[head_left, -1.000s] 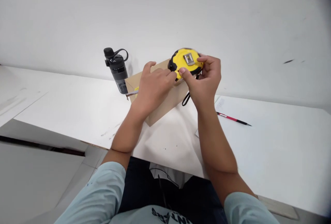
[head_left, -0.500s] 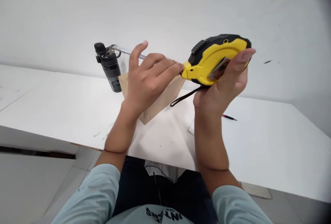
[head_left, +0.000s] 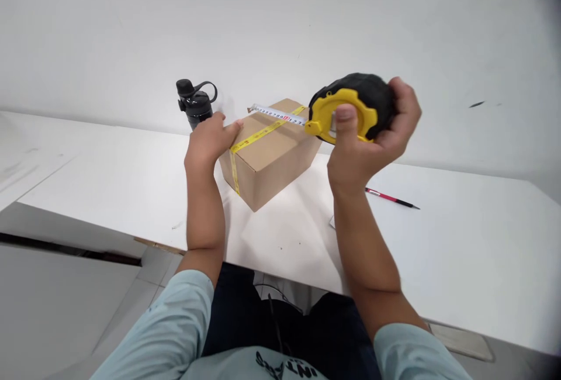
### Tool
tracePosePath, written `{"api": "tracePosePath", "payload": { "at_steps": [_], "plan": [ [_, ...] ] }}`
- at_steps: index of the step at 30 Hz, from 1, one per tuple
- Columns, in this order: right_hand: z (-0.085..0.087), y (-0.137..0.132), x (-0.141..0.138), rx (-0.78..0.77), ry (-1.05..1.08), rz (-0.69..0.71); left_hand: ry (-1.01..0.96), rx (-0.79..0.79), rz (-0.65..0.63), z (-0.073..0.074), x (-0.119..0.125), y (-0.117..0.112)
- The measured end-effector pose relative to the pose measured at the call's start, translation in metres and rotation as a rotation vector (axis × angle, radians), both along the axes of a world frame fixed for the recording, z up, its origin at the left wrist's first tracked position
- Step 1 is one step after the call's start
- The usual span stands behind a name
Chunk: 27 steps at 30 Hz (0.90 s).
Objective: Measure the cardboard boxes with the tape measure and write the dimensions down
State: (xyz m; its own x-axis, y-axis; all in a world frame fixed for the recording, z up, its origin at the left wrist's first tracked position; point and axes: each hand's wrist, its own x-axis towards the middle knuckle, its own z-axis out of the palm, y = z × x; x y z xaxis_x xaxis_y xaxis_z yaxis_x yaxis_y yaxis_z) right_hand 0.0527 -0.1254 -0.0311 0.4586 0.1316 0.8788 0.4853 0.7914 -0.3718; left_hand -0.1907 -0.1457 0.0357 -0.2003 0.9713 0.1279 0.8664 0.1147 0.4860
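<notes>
A brown cardboard box (head_left: 280,137) with yellow printed tape stands at an angle on the white table. My left hand (head_left: 210,140) grips its left edge, thumb on the top face and the other fingers mostly hidden behind. Raised at the box's right side, my right hand (head_left: 372,152) holds a yellow and black tape measure (head_left: 346,108), thumb pressed on its side. From the case a white metal blade (head_left: 274,113) with black numbers runs left across the far part of the box top, its end near the back left edge.
A black water bottle (head_left: 196,105) stands behind my left hand. To the right, a red and black pencil (head_left: 392,198) lies on the white table (head_left: 460,239), near a paper corner partly hidden by my right forearm. A white wall rises behind.
My left hand has left the tape measure's mouth and moved down-left onto the box. The tape measure has come lower and turned, and its blade now spans the box top.
</notes>
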Motion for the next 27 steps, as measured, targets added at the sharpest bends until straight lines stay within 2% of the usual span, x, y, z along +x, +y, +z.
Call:
{"api": "tracePosePath", "payload": {
  "at_steps": [4,6,8,10,13,15,21,24,27],
  "plan": [
    [-0.014,0.013,0.004,-0.058,-0.073,0.080,-0.042,-0.016,-0.017,0.003,0.002,-0.003],
    [-0.015,0.015,0.007,-0.076,-0.114,0.137,-0.081,-0.032,-0.075,0.004,0.005,-0.006],
    [-0.013,0.012,0.010,-0.086,-0.147,0.180,-0.118,-0.044,-0.157,0.004,0.007,-0.007],
    [-0.008,0.008,0.013,-0.053,-0.128,0.185,-0.121,-0.032,-0.182,0.003,0.008,-0.007],
    [0.002,0.002,0.017,0.006,-0.032,0.155,-0.114,-0.050,-0.186,0.000,0.008,-0.003],
    [0.007,0.001,0.023,0.005,0.038,0.149,-0.118,-0.088,-0.242,-0.003,0.008,0.001],
    [0.020,0.003,0.055,-0.014,0.145,0.123,-0.165,-0.101,-0.393,-0.003,0.017,0.007],
    [0.022,0.001,0.070,-0.036,0.113,0.142,-0.159,-0.115,-0.416,0.000,0.023,0.005],
    [0.024,-0.008,0.078,-0.133,-0.010,0.179,-0.149,-0.100,-0.417,0.002,0.027,0.003]
  ]
}}
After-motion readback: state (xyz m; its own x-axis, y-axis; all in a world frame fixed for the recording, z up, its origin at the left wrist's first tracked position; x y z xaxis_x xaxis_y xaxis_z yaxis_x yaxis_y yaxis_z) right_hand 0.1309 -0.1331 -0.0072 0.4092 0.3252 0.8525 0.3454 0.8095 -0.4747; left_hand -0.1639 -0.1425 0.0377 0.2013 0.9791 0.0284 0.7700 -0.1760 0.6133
